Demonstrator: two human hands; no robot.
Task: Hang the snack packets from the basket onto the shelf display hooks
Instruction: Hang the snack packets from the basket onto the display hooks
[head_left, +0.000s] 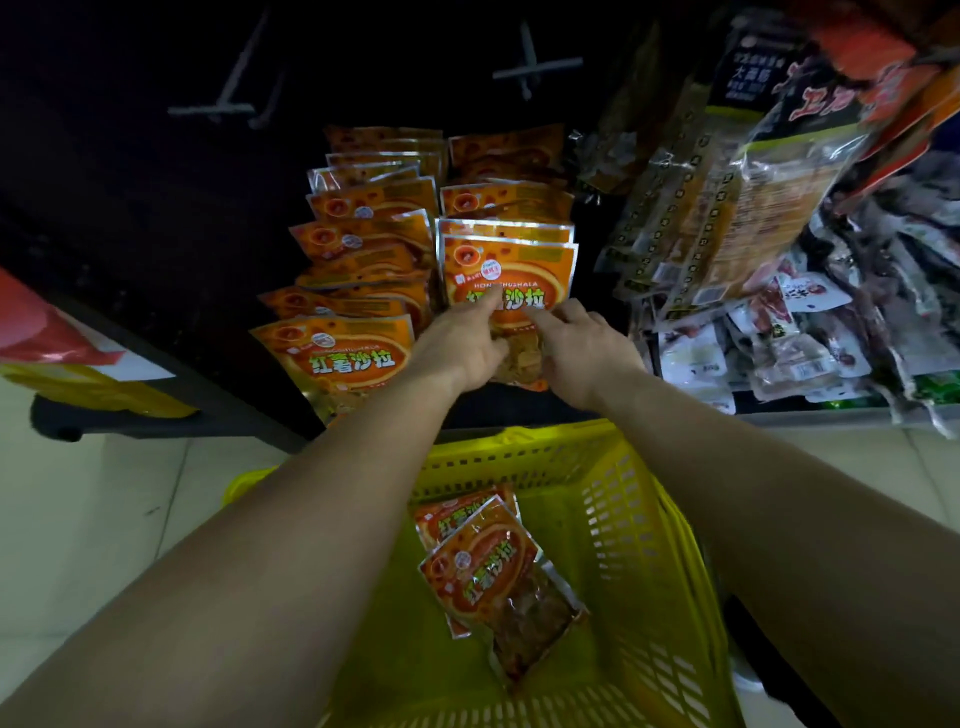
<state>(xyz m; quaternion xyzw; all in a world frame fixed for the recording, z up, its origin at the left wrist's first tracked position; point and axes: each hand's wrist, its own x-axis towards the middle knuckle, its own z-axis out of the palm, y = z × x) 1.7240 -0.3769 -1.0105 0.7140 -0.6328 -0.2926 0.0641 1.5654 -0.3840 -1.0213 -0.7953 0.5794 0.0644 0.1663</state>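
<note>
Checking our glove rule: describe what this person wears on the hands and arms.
Nothing is worn. The left hand and right hand are bare: no gloves, and no ring or watch shows. The left forearm and right forearm are uncovered to the frame's edge; no sleeve is visible.

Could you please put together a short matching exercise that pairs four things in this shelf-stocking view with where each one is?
Things
1. yellow basket
2. front orange packet of the right-hand row
3. bare metal hooks
4. two orange packets

Places
A. lying inside the basket
B. sticking out of the dark back panel, at the top of the view
C. at the bottom of the view, under both arms
D. gripped by the left hand and the right hand

Pairs: 1-C, 2-D, 3-B, 4-A
</note>
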